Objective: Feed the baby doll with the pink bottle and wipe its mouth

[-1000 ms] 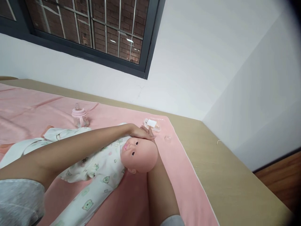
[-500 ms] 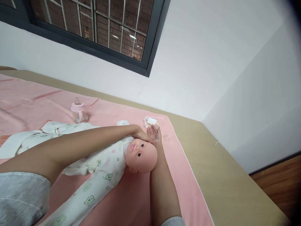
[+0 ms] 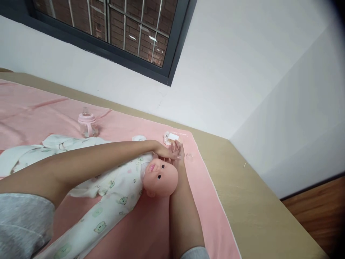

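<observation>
A bald baby doll (image 3: 161, 178) in a white sleepsuit with green animal prints lies on its back on a pink blanket (image 3: 151, 219). My left arm crosses over the doll's body. Beyond the doll's head, my left hand (image 3: 167, 152) rests its fingertips on my right palm, fingers together; a small clear piece may be under them, but I cannot make it out. My right hand (image 3: 180, 150) is palm up with fingers loosely curled and apart. Its forearm runs alongside the crown of the doll's head. Just past the fingers lies a small packet with a white label (image 3: 172, 137).
A pink-lidded baby bottle (image 3: 88, 124) stands upright at the back left. Right of my hands lies a small clear round piece (image 3: 189, 157). The wooden surface (image 3: 231, 180) extends past the blanket to a white wall (image 3: 210, 90) below a barred window (image 3: 134, 32).
My right fingers have curled in a little, and my left fingertips sit slightly higher on the palm. The whole view has shifted slightly; the doll lies as before.
</observation>
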The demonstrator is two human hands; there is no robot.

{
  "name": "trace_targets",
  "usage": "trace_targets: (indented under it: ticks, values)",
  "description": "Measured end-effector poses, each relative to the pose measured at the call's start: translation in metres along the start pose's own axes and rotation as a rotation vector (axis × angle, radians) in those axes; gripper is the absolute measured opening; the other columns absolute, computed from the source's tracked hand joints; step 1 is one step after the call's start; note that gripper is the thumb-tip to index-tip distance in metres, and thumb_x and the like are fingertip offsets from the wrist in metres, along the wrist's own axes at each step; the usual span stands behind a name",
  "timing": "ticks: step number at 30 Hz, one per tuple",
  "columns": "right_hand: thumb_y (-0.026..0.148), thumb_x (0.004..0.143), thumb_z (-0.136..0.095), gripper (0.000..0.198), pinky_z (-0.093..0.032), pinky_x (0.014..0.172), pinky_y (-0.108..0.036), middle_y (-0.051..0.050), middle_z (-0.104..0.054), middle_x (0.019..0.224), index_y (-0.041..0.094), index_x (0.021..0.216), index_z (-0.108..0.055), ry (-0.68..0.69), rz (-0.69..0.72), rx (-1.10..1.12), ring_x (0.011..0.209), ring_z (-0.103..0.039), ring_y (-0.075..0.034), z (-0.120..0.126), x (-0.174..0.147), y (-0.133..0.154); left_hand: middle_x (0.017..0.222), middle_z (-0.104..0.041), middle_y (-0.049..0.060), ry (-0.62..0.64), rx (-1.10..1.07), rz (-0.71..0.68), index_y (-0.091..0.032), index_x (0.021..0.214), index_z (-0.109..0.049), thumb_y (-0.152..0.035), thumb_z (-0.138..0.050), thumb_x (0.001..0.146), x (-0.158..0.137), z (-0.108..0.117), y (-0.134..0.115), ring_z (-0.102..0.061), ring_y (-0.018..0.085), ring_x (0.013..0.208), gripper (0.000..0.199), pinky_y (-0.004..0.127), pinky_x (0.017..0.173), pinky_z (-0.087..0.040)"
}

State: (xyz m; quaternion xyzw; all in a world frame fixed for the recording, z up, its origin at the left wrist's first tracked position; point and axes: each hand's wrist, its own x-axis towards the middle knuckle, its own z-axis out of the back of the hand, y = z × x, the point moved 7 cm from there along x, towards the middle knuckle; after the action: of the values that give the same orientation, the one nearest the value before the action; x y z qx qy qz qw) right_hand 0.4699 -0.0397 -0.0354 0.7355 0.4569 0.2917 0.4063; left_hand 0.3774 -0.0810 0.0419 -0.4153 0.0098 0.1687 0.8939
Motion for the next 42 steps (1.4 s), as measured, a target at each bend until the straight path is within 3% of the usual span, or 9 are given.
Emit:
trace_targets:
  ticks: [3, 8, 12, 15, 19, 27, 34, 38, 42]
  values:
    - [0.047, 0.078, -0.051, 0.030, -0.051, 0.088, -0.031, -0.007, -0.068, 0.094, 0.020, 0.077, -0.063, 0.019, 0.018, 0.054, 0.101, -0.063, -0.016, -0.001, -0.003, 0.004, 0.083, -0.068, 0.010, -0.081, 0.082, -0.036, -0.014, 0.082, -0.069, -0.051, -0.045, 0.085, -0.008, 0.017, -0.007, -0.063, 0.025, 0.078, 0.043, 0.035, 0.078, -0.050]
    - [0.039, 0.073, -0.063, 0.022, -0.051, 0.093, -0.028, -0.005, -0.069, 0.095, 0.019, 0.082, -0.064, 0.067, 0.059, 0.171, 0.101, -0.064, -0.014, -0.009, -0.005, 0.018, 0.126, -0.056, 0.014, -0.521, 0.156, -0.054, -0.015, 0.128, -0.051, -0.046, -0.034, 0.095, -0.045, 0.062, -0.012, -0.057, 0.027, 0.106, 0.049, 0.039, 0.095, -0.042]
    - [0.022, 0.059, -0.077, 0.024, -0.053, 0.086, -0.023, -0.001, -0.069, 0.083, 0.017, 0.078, -0.065, 0.196, -0.007, 0.131, 0.085, -0.065, -0.011, -0.025, -0.010, 0.035, 0.137, -0.047, 0.015, -0.787, 0.141, -0.069, -0.018, 0.143, -0.035, -0.052, -0.044, 0.092, -0.078, 0.081, -0.005, -0.052, 0.028, 0.116, 0.061, 0.038, 0.093, -0.045]
    - [0.018, 0.052, -0.081, 0.031, -0.053, 0.079, -0.020, 0.002, -0.067, 0.081, 0.020, 0.079, -0.065, 0.314, -0.020, -0.015, 0.079, -0.063, -0.010, -0.042, -0.021, 0.054, 0.146, -0.038, 0.016, -0.760, 0.231, -0.074, -0.017, 0.148, -0.026, -0.049, -0.053, 0.088, -0.091, 0.079, -0.001, -0.043, 0.030, 0.127, 0.073, 0.039, 0.098, -0.042]
    - [0.024, 0.061, -0.079, 0.026, -0.052, 0.076, -0.024, 0.001, -0.066, 0.089, 0.022, 0.084, -0.068, 0.498, 0.060, -0.284, 0.079, -0.062, -0.011, -0.070, -0.044, 0.085, 0.153, -0.028, 0.013, -0.755, 0.466, -0.131, -0.019, 0.151, -0.022, -0.044, -0.060, 0.086, -0.111, 0.073, -0.009, -0.028, 0.031, 0.139, 0.079, 0.042, 0.112, -0.027]
    - [0.021, 0.078, -0.058, 0.018, -0.049, 0.082, -0.032, -0.002, -0.069, 0.098, 0.022, 0.093, -0.069, 0.646, 0.308, -0.719, 0.089, -0.061, -0.014, -0.115, -0.093, 0.118, 0.125, -0.061, 0.008, -0.715, 0.169, -0.133, -0.018, 0.117, -0.060, -0.040, -0.070, 0.079, -0.137, 0.066, -0.007, -0.056, 0.026, 0.116, 0.045, 0.039, 0.102, -0.041]
    - [0.016, 0.082, -0.050, 0.021, -0.046, 0.086, -0.032, -0.001, -0.068, 0.097, 0.022, 0.091, -0.067, 0.679, 0.431, -0.738, 0.093, -0.061, -0.014, -0.137, -0.128, 0.138, 0.098, -0.070, 0.005, -0.718, -0.088, -0.124, -0.017, 0.094, -0.067, -0.037, -0.074, 0.076, -0.155, 0.059, -0.008, -0.065, 0.023, 0.096, 0.028, 0.033, 0.087, -0.051]
    - [0.015, 0.081, -0.049, 0.016, -0.044, 0.078, -0.029, -0.001, -0.064, 0.091, 0.020, 0.074, -0.063, 0.661, 0.474, -0.736, 0.088, -0.058, -0.013, -0.144, -0.141, 0.145, 0.096, -0.072, 0.002, -0.656, -0.118, -0.161, -0.017, 0.092, -0.071, -0.035, -0.074, 0.077, -0.160, 0.052, -0.014, -0.066, 0.021, 0.091, 0.023, 0.028, 0.085, -0.050]
    - [0.015, 0.080, -0.050, 0.015, -0.043, 0.076, -0.029, -0.001, -0.064, 0.092, 0.020, 0.076, -0.063, 0.625, 0.435, -0.689, 0.088, -0.058, -0.013, -0.146, -0.141, 0.140, 0.096, -0.072, 0.001, -0.602, -0.142, -0.161, -0.019, 0.094, -0.073, -0.038, -0.072, 0.081, -0.160, 0.044, -0.014, -0.065, 0.023, 0.095, 0.023, 0.029, 0.085, -0.048]
